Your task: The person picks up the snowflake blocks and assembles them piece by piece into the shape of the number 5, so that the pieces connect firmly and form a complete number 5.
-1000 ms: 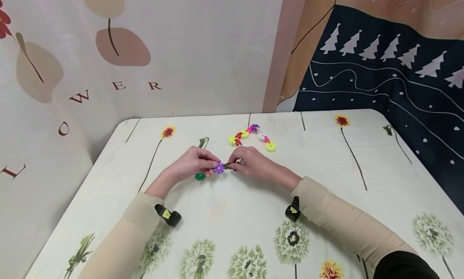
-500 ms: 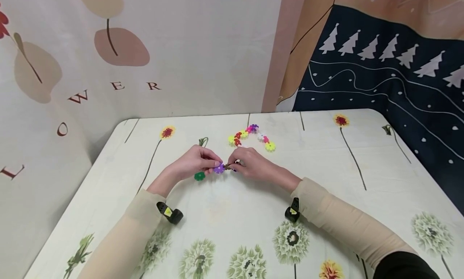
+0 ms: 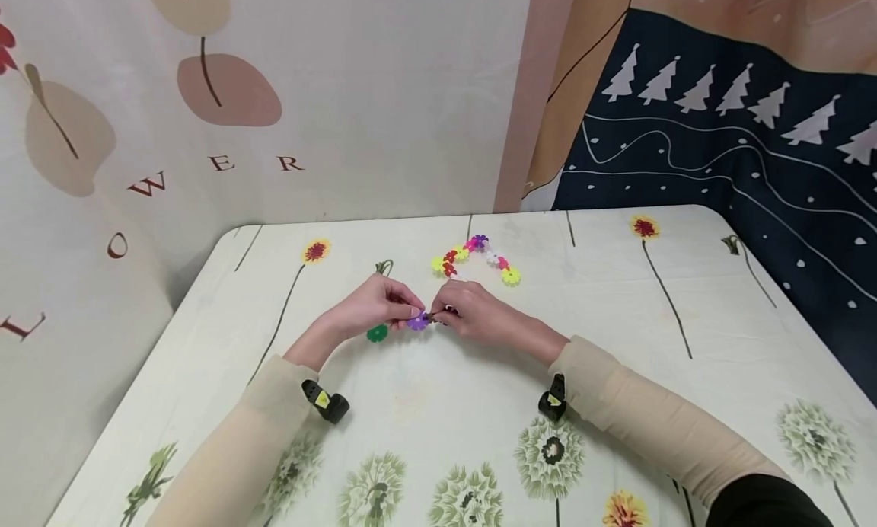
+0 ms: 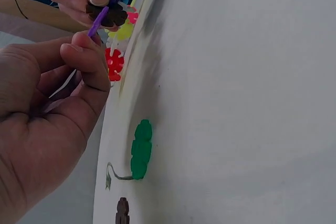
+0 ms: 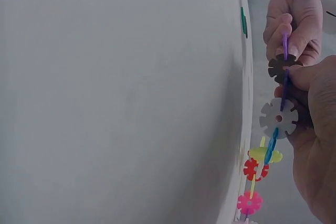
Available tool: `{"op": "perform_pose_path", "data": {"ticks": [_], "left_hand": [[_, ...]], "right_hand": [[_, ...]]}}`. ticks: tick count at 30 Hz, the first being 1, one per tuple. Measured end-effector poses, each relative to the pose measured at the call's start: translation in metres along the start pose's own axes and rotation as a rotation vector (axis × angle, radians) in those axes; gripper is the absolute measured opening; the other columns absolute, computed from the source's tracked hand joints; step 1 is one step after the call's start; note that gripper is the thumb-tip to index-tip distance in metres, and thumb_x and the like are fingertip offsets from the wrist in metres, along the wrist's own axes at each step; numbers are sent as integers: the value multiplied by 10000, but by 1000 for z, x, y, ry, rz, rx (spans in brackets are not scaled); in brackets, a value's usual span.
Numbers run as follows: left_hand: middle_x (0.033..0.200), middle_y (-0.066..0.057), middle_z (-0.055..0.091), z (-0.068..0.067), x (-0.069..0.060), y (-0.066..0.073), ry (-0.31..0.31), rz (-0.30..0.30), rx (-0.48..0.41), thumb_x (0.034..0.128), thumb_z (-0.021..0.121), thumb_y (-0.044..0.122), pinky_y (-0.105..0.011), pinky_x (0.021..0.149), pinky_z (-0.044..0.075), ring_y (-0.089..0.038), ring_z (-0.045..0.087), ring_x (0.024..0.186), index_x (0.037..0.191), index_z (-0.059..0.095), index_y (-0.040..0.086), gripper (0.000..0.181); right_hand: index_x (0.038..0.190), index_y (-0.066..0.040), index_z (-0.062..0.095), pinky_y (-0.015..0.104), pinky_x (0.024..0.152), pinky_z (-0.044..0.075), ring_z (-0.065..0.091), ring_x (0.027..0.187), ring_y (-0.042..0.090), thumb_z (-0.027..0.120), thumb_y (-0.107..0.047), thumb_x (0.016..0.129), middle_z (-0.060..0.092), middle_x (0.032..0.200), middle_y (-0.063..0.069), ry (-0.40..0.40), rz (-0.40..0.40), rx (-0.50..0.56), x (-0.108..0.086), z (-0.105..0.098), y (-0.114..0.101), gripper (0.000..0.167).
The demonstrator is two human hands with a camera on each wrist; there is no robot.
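Note:
My left hand (image 3: pixel 373 308) pinches a purple notched snowflake disc (image 3: pixel 418 321) between thumb and fingers. Facing it, my right hand (image 3: pixel 473 311) grips a dark brown disc (image 5: pixel 275 71). In the right wrist view the purple disc's edge meets the brown disc's rim; how deep it sits in a notch cannot be told. A dark purple disc (image 5: pixel 284 97), a whitish disc (image 5: pixel 269 115) and a blue disc (image 5: pixel 271 148) follow in line below the brown one, beside the right hand. Fingers hide part of these discs in the head view.
Beyond the hands, a curved chain of linked colourful discs (image 3: pixel 511 276) lies on the flower-printed tablecloth (image 3: pixel 425 413). A green disc (image 4: pixel 140 150) lies near my left hand, with another brown disc (image 4: pixel 122 212) in the left wrist view. A fabric wall (image 3: pixel 384 131) stands behind the table.
My left hand has shifted slightly right with the purple disc, closer to the brown disc. My right hand has barely moved, and the chain on the table stays put.

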State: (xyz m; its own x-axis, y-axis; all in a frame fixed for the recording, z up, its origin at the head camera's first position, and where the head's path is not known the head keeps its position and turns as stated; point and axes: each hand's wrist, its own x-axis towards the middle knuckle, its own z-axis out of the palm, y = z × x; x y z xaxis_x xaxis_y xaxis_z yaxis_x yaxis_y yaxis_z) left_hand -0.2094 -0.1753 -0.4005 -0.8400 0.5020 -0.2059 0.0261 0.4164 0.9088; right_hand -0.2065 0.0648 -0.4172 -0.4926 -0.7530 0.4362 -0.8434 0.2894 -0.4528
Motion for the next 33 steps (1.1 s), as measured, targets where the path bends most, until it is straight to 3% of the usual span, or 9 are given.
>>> {"op": "perform_pose_path", "data": {"ticks": [10, 19, 26, 33], "left_hand": [[856, -99, 725, -3, -1, -5, 33, 4, 28, 966, 693, 59, -293, 600, 550, -182, 630, 668, 1076, 754, -34, 156], [939, -152, 733, -2, -4, -9, 28, -13, -119, 980, 666, 8, -326, 702, 610, -181, 686, 716, 1132, 701, -111, 196], [1002, -175, 714, 0, -4, -10, 40, -28, -204, 985, 645, -13, -343, 756, 615, -201, 704, 751, 1159, 684, -115, 205], [1034, -202, 724, 5, -5, -7, 86, -31, -236, 996, 642, 4, -337, 788, 611, -211, 718, 779, 1177, 682, -99, 211]], "right_hand": [[962, -32, 746, 300, 771, 518, 648, 861, 175, 721, -8, 944, 711, 935, 48, -41, 85, -9, 0, -4, 1, 40], [1016, -19, 751, 282, 776, 526, 658, 879, 156, 711, -28, 959, 728, 960, 48, -18, 106, 41, 0, -2, 1, 71], [1067, -21, 757, 258, 756, 524, 637, 844, 129, 822, -174, 898, 736, 974, 50, 17, 196, 51, 3, 6, -5, 237], [1042, -29, 777, 217, 729, 541, 660, 827, 108, 850, -151, 867, 750, 945, 35, 76, 217, 68, 5, 12, -8, 226]]}}
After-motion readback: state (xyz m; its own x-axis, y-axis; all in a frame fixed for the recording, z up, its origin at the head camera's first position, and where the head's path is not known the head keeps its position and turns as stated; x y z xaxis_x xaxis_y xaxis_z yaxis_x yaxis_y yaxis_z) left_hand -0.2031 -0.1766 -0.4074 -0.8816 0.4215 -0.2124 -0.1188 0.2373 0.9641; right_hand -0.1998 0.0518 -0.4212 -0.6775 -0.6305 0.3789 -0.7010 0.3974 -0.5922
